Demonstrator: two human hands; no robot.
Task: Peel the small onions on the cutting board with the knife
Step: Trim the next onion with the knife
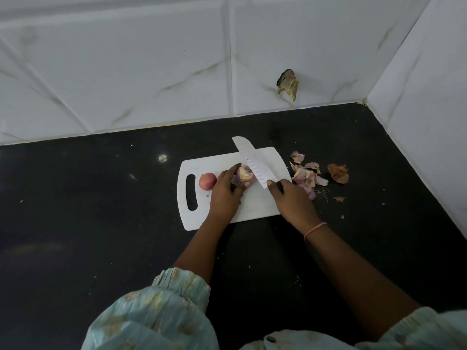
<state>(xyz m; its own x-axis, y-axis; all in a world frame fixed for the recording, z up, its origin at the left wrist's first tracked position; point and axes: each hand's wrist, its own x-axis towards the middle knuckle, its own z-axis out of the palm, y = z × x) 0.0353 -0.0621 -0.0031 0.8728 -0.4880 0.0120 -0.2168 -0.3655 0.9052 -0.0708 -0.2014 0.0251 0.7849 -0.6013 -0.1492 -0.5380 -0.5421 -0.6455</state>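
Observation:
A white cutting board [255,205] with a handle slot lies on the black counter. My left hand [225,192] grips a small purple onion [244,174] on the board, its cut end facing up. My right hand [290,199] grips the black handle of a knife [252,161]; the wide pale blade rests against the right side of that onion and points up and left past the board's far edge. A second small onion [207,181], reddish and with its skin on, sits near the slot, just left of my left hand.
A heap of onion peels [309,176] lies on the counter right of the board, with a brown dry skin [338,173] beside it. White tiled walls [151,72] close the back and right side. Black countertop [88,210] stretches to the left.

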